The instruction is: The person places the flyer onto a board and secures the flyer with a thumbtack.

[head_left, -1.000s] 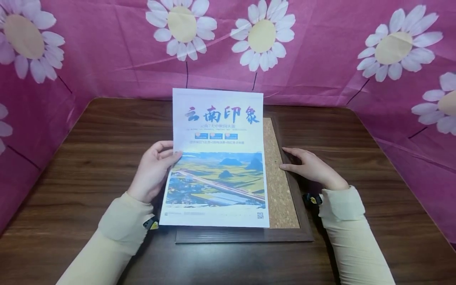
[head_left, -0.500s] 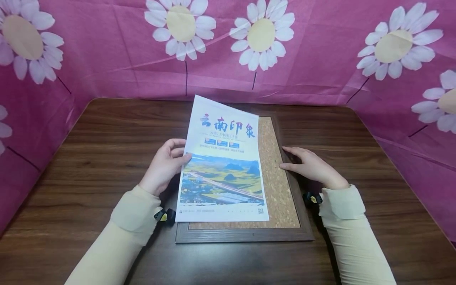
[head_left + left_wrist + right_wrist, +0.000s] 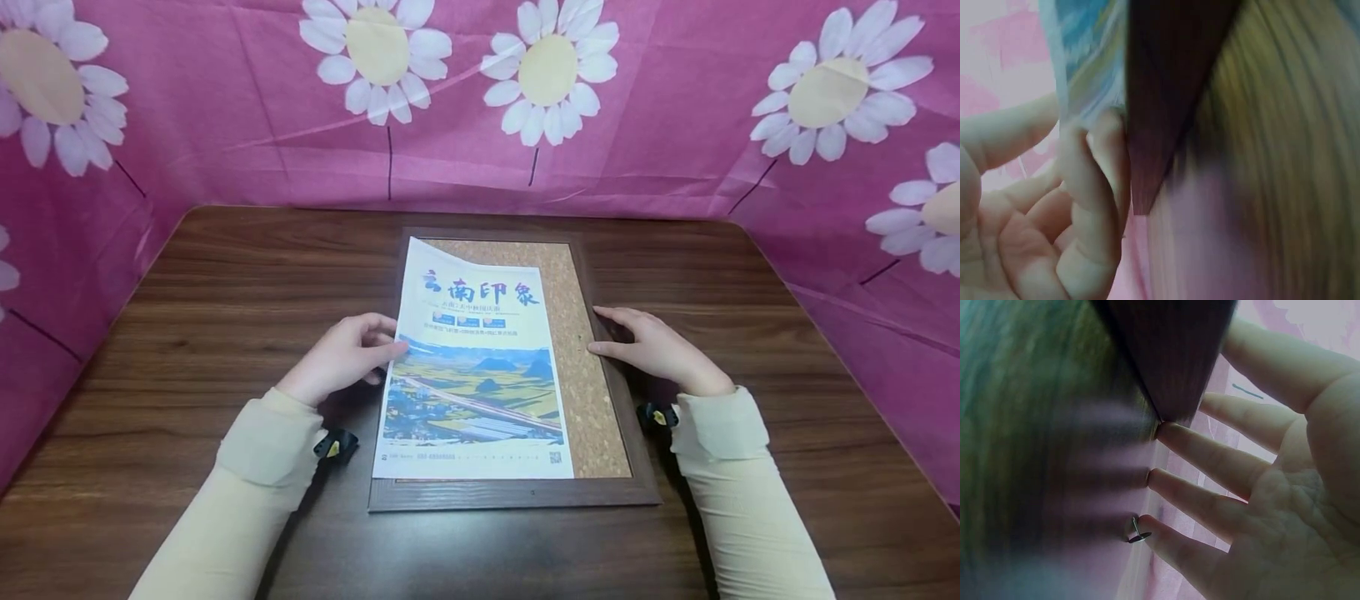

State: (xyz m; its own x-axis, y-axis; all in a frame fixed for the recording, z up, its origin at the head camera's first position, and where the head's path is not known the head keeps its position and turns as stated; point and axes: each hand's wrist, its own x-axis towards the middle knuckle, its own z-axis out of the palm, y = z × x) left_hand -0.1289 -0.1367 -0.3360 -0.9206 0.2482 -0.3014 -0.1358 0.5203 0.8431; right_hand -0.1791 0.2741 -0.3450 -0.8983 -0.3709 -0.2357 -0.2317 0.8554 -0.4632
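Observation:
My left hand (image 3: 345,358) pinches the left edge of a printed poster (image 3: 480,392), thumb on top and fingers behind. Chinese lettering and a field landscape cover its front. The poster lies over the left and middle of a framed cork board (image 3: 592,392), its upper left corner lifted. My right hand (image 3: 660,350) rests at the board's right side. Its thumb lies over the frame and the straight fingers touch the outer side and table. In the right wrist view a small thumbtack (image 3: 1139,536) sits by the little fingertip; whether it is held I cannot tell.
The board lies on a dark wood-grain table (image 3: 225,300). A pink cloth with large white daisies (image 3: 637,150) hangs behind and along both sides. Each wrist carries a small black camera mount (image 3: 336,446).
My left hand has brought the poster down and slightly right onto the board, from raised to mostly flat. My right hand has stayed at the frame.

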